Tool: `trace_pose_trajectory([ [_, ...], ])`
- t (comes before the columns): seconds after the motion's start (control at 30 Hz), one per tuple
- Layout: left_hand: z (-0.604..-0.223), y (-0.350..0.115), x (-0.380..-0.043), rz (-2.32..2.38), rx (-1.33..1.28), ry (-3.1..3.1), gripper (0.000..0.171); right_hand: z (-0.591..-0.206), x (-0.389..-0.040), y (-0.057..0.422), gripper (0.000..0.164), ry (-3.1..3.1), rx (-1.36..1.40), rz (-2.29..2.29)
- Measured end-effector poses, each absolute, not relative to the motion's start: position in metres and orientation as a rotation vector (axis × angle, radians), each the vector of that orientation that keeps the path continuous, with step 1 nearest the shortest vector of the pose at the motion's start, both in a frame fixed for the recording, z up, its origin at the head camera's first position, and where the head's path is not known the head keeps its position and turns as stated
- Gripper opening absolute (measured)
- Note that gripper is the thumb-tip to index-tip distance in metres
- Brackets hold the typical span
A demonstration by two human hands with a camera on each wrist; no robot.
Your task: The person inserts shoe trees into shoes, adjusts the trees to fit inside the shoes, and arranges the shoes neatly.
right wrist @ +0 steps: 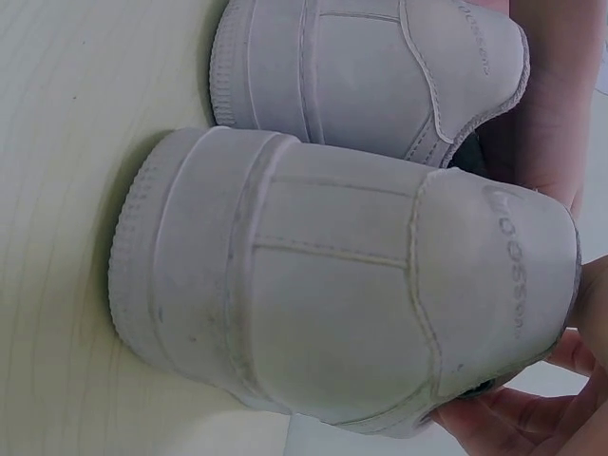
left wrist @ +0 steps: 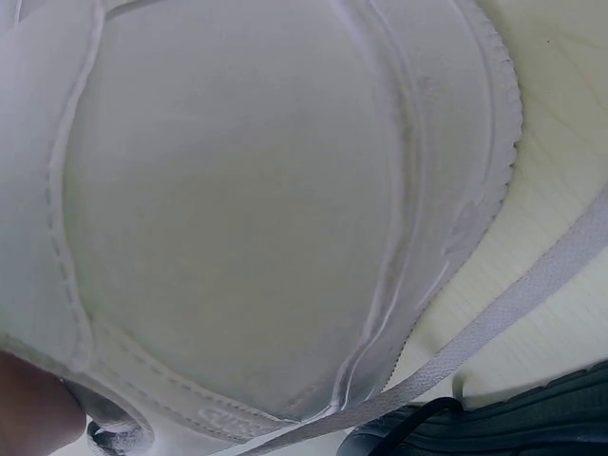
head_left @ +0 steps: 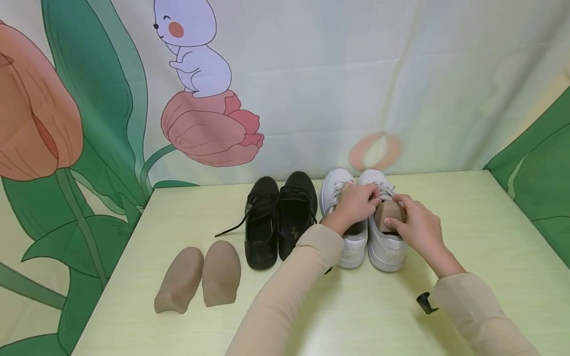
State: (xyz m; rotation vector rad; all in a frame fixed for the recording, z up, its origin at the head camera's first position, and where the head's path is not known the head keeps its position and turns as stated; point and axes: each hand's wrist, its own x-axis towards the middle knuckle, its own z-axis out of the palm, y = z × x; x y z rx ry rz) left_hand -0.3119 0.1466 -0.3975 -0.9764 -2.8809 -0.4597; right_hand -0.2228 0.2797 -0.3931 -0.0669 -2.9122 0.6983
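Note:
My right hand (head_left: 420, 225) grips a brown moulded shoe insert (head_left: 388, 212), thumb on its near end and fingers at its far side. The insert sits partly inside the opening of the right white sneaker (head_left: 387, 254). Reaching across the left white sneaker (head_left: 354, 252), my left hand (head_left: 357, 201) pinches at the tongue and laces of the right one. Up close in the right wrist view, the right sneaker's heel (right wrist: 332, 285) stands on the table, with fingers at its collar. A white sneaker's side (left wrist: 247, 218) fills most of the left wrist view.
Left of the sneakers stand two black lace-up shoes (head_left: 260, 254), one lace trailing onto the table (head_left: 503, 237). Two more brown inserts (head_left: 180, 277) lie at the left front. A printed curtain (head_left: 303, 99) hangs behind the table. A black strap piece (head_left: 426, 303) hangs by the right sleeve.

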Motion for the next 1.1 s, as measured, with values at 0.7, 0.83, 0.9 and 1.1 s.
trace_pose_trajectory([
  [0.7, -0.3975, 0.1487, -0.3128, -0.431, -0.987, -2.900, 0.013, -0.3944, -0.2250, 0.2802, 0.054, -2.924, -0.078, 0.702],
  [0.83, -0.3971, 0.1485, -0.3121, -0.436, -0.983, -2.907, 0.013, -0.3947, -0.2251, 0.2800, 0.054, -2.930, -0.079, 0.702],
  [0.9, -0.3968, 0.1484, -0.3117, -0.434, -0.981, -2.910, 0.013, -0.3948, -0.2250, 0.2798, 0.054, -2.932, -0.081, 0.700],
  [1.1, -0.3966, 0.1482, -0.3110, -0.444, -0.976, -2.924, 0.013, -0.3958, -0.2246, 0.2797, 0.053, -2.929, -0.086, 0.700],
])
